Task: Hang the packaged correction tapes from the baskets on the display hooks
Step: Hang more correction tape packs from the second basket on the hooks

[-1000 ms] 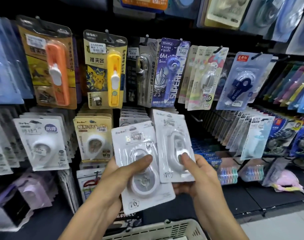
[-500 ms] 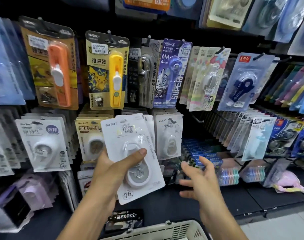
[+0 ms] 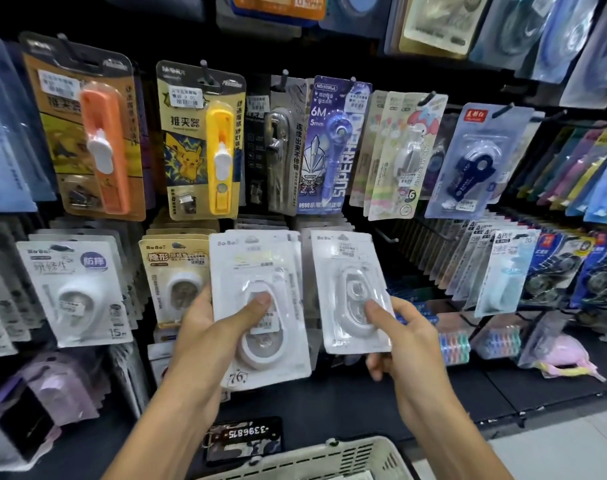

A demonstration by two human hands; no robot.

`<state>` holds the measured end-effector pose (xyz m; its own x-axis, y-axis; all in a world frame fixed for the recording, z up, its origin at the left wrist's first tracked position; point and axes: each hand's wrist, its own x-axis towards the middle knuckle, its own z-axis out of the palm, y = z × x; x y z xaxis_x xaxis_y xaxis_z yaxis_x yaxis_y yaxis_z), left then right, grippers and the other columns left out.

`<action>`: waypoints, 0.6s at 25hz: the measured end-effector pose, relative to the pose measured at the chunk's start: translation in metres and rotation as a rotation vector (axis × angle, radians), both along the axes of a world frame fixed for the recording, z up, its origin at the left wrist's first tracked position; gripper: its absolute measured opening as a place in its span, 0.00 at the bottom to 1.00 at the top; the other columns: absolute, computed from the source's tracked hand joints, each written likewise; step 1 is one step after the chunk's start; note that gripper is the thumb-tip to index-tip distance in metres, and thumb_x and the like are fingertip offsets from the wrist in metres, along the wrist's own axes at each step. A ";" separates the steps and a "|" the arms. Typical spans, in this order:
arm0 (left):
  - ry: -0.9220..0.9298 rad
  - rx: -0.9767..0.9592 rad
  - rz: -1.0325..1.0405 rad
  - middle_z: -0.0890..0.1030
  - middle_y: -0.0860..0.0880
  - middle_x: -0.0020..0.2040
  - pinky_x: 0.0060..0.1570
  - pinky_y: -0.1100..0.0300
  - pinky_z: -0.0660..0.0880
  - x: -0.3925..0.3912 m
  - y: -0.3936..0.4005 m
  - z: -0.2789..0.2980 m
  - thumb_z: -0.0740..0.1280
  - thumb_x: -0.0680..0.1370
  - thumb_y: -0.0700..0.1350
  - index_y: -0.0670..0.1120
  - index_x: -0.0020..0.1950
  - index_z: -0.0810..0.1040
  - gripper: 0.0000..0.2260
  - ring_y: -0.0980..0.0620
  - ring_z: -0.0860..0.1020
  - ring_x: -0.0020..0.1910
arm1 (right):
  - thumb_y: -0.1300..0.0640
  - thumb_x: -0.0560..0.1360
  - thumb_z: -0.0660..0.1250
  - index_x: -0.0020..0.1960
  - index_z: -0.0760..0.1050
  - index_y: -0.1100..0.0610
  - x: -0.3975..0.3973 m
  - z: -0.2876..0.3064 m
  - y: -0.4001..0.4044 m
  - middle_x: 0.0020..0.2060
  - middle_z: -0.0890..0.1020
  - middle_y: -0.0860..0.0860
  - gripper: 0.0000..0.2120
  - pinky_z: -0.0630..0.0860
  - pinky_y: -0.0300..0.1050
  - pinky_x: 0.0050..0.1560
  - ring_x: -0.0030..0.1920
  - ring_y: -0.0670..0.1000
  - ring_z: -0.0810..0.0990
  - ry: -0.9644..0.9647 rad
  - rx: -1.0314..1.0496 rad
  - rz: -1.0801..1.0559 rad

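With each hand [image 3: 205, 327] [image 3: 404, 332] pinching one white pack [image 3: 260, 306] [image 3: 350, 292], fingers clamped on its blister, the hang-hole probably needed squaring to its hook before sliding on.

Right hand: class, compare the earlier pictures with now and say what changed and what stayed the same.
Half a second ago the right hand was empty and open, having just left a pack on the rack. Now it pinches a white pack, thumb on the blister. The left hand kept its grip on its stack of packs, thumb in front. The basket stayed below.
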<state>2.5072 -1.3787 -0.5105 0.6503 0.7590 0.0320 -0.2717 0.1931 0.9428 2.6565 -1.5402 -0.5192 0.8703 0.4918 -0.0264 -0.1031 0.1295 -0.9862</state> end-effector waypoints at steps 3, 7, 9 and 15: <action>-0.048 -0.003 0.100 0.88 0.49 0.52 0.54 0.49 0.79 -0.004 0.007 0.004 0.79 0.62 0.49 0.52 0.57 0.83 0.24 0.47 0.87 0.50 | 0.54 0.75 0.73 0.52 0.82 0.49 0.006 -0.010 0.001 0.30 0.82 0.52 0.05 0.64 0.40 0.20 0.20 0.50 0.70 -0.057 -0.064 -0.025; -0.047 0.046 0.141 0.89 0.52 0.48 0.39 0.61 0.82 0.001 -0.001 0.005 0.80 0.58 0.52 0.50 0.57 0.83 0.28 0.52 0.88 0.46 | 0.55 0.76 0.74 0.67 0.68 0.46 0.014 -0.010 0.023 0.55 0.81 0.52 0.24 0.82 0.50 0.35 0.43 0.56 0.85 0.108 -0.091 -0.069; -0.041 0.053 0.134 0.89 0.53 0.47 0.34 0.66 0.81 0.004 -0.006 0.002 0.81 0.59 0.51 0.51 0.57 0.82 0.26 0.53 0.88 0.44 | 0.47 0.75 0.73 0.67 0.69 0.40 0.006 -0.016 0.024 0.62 0.77 0.46 0.23 0.81 0.53 0.53 0.57 0.54 0.81 -0.105 -0.187 -0.099; -0.005 0.025 -0.060 0.88 0.50 0.52 0.41 0.59 0.84 0.014 -0.018 -0.004 0.85 0.58 0.51 0.52 0.59 0.82 0.30 0.51 0.87 0.49 | 0.41 0.64 0.79 0.52 0.80 0.44 -0.040 -0.021 0.035 0.42 0.86 0.44 0.19 0.77 0.33 0.40 0.41 0.41 0.84 -0.399 -0.013 0.239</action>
